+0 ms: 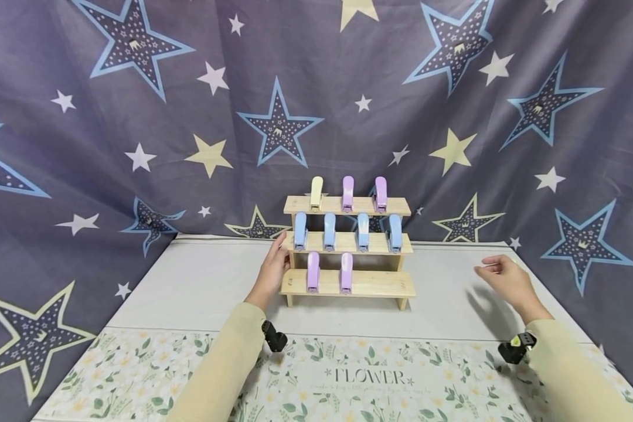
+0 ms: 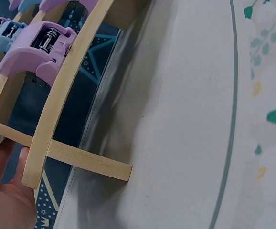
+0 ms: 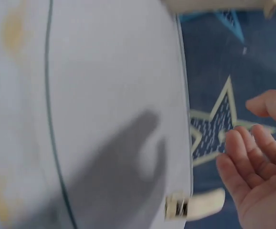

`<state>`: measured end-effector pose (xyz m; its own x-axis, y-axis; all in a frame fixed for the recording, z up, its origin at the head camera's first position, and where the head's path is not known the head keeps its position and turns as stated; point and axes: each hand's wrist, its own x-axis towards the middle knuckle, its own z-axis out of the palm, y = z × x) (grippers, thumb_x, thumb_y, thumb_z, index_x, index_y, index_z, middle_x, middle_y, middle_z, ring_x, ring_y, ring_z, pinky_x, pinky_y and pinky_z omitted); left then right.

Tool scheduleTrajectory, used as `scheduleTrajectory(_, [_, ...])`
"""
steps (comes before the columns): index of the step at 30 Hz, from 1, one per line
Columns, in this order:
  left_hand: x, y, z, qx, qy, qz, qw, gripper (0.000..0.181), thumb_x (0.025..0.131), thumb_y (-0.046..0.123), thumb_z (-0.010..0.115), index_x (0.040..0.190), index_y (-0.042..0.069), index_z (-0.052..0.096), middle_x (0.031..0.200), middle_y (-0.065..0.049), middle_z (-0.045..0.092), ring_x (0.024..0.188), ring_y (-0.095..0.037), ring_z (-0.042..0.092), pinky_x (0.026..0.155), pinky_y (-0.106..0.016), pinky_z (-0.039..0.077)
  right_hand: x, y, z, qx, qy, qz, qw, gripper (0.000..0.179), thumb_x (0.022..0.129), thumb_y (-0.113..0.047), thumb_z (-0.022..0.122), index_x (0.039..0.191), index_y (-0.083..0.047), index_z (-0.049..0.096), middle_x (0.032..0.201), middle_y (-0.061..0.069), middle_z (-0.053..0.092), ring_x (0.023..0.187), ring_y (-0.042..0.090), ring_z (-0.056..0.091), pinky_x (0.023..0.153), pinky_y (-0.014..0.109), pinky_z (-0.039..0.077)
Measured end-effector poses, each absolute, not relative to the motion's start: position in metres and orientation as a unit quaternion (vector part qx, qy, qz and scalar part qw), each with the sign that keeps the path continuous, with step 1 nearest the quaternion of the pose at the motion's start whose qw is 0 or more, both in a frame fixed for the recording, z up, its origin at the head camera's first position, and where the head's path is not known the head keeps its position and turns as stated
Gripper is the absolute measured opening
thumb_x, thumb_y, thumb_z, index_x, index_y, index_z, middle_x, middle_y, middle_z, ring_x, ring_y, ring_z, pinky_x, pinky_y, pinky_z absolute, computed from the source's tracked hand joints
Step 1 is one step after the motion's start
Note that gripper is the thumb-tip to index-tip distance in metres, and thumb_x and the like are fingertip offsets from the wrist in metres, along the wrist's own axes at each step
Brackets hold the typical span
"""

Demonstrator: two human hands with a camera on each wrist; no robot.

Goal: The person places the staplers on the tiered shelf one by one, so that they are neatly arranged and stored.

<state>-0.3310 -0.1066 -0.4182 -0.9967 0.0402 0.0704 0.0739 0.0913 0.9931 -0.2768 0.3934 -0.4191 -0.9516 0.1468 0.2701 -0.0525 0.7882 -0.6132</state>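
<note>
A three-tier wooden rack (image 1: 380,282) stands on the table with small staplers on every shelf. A pale yellow stapler (image 1: 316,193) and two purple ones are on top, a row of blue staplers (image 1: 329,231) in the middle, and two purple staplers (image 1: 313,271) at the bottom. My left hand (image 1: 271,272) rests at the rack's left end, its fingertips against the wooden side piece (image 2: 90,160) in the left wrist view. My right hand (image 1: 509,285) hovers right of the rack, fingers loosely bent, holding nothing. Near it, the right wrist view shows a cream stapler (image 3: 205,205).
A white table cover (image 1: 200,293) lies beneath the rack, its front strip printed with flowers and the word FLOWER. Grey star-patterned cloth (image 1: 295,58) hangs behind and at both sides. The right hand's shadow (image 3: 123,162) falls on the cover.
</note>
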Motion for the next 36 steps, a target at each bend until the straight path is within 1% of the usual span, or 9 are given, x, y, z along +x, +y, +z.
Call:
scheduleTrajectory(3, [-0.331, -0.107, -0.418, -0.040, -0.739, -0.673, 0.015, 0.052, 0.110, 0.023, 0.028, 0.161, 0.023, 0.024, 0.161, -0.014, 0.029, 0.143, -0.034, 0.035, 0.117, -0.047, 0.031, -0.276, 0.410, -0.421, -0.068, -0.930, 0.322, 0.161, 0.046, 0.099, -0.034, 0.061, 0.122, 0.006, 0.056, 0.108, 0.026, 0.064, 0.089, 0.033, 0.063, 0.070, 0.036, 0.048])
scheduleTrajectory(7, [-0.339, -0.106, -0.429, -0.039, -0.741, -0.669, 0.029, 0.051, 0.109, 0.028, 0.028, 0.160, 0.029, 0.027, 0.161, -0.011, 0.031, 0.142, -0.032, 0.037, 0.116, -0.046, 0.033, -0.273, 0.427, -0.422, -0.117, -0.925, 0.334, 0.138, 0.055, 0.100, -0.040, 0.056, 0.128, 0.007, 0.052, 0.117, 0.030, 0.059, 0.102, 0.044, 0.058, 0.073, 0.041, 0.047])
scheduleTrajectory(11, [-0.337, -0.105, -0.428, -0.037, -0.741, -0.670, 0.028, 0.051, 0.110, 0.027, 0.028, 0.160, 0.029, 0.027, 0.161, -0.011, 0.031, 0.142, -0.032, 0.037, 0.116, -0.045, 0.033, -0.272, 0.439, -0.426, -0.153, -0.919, 0.346, 0.111, 0.061, 0.099, -0.043, 0.055, 0.132, 0.008, 0.049, 0.124, 0.033, 0.056, 0.107, 0.045, 0.055, 0.076, 0.044, 0.048])
scheduleTrajectory(16, [-0.337, -0.105, -0.427, -0.038, -0.740, -0.670, 0.029, 0.051, 0.110, 0.027, 0.028, 0.160, 0.028, 0.027, 0.161, -0.011, 0.031, 0.142, -0.032, 0.037, 0.116, -0.046, 0.033, -0.274, 0.449, -0.431, -0.190, -0.905, 0.372, 0.081, 0.072, 0.099, -0.047, 0.053, 0.141, 0.011, 0.042, 0.138, 0.036, 0.046, 0.119, 0.050, 0.047, 0.092, 0.057, 0.045])
scheduleTrajectory(20, [-0.337, -0.106, -0.428, -0.035, -0.743, -0.668, 0.032, 0.050, 0.110, 0.028, 0.028, 0.160, 0.030, 0.028, 0.160, -0.011, 0.032, 0.141, -0.032, 0.038, 0.115, -0.045, 0.033, -0.278, 0.453, -0.437, -0.209, -0.894, 0.392, 0.065, 0.076, 0.100, -0.046, 0.051, 0.146, 0.013, 0.036, 0.143, 0.038, 0.039, 0.125, 0.052, 0.043, 0.098, 0.059, 0.042])
scheduleTrajectory(23, [-0.336, -0.105, -0.428, -0.034, -0.743, -0.668, 0.033, 0.050, 0.110, 0.028, 0.029, 0.160, 0.030, 0.028, 0.160, -0.010, 0.033, 0.141, -0.031, 0.038, 0.115, -0.044, 0.034, -0.280, 0.454, -0.444, -0.214, -0.885, 0.409, 0.052, 0.076, 0.100, -0.044, 0.049, 0.147, 0.014, 0.032, 0.143, 0.039, 0.038, 0.124, 0.052, 0.044, 0.092, 0.055, 0.047])
scheduleTrajectory(29, [-0.337, -0.105, -0.429, -0.036, -0.744, -0.666, 0.030, 0.050, 0.110, 0.028, 0.027, 0.160, 0.029, 0.026, 0.160, -0.011, 0.033, 0.141, -0.032, 0.038, 0.115, -0.045, 0.034, -0.283, 0.453, -0.456, -0.202, -0.868, 0.451, 0.051, 0.075, 0.102, -0.040, 0.043, 0.149, 0.016, 0.026, 0.141, 0.040, 0.041, 0.109, 0.040, 0.053, 0.065, 0.034, 0.052])
scheduleTrajectory(33, [-0.337, -0.105, -0.428, -0.037, -0.744, -0.666, 0.032, 0.051, 0.110, 0.027, 0.027, 0.160, 0.026, 0.026, 0.160, -0.011, 0.032, 0.141, -0.033, 0.038, 0.115, -0.046, 0.034, -0.285, 0.451, -0.458, -0.210, -0.869, 0.445, 0.058, 0.072, 0.102, -0.038, 0.044, 0.148, 0.015, 0.029, 0.138, 0.037, 0.045, 0.092, 0.026, 0.057, 0.059, 0.031, 0.050])
scheduleTrajectory(36, [-0.336, -0.105, -0.427, -0.037, -0.744, -0.666, 0.032, 0.051, 0.110, 0.027, 0.027, 0.160, 0.025, 0.026, 0.160, -0.012, 0.031, 0.141, -0.033, 0.037, 0.115, -0.046, 0.034, -0.286, 0.449, -0.459, -0.212, -0.870, 0.441, 0.058, 0.070, 0.102, -0.037, 0.045, 0.148, 0.014, 0.031, 0.136, 0.035, 0.046, 0.086, 0.020, 0.054, 0.058, 0.031, 0.049])
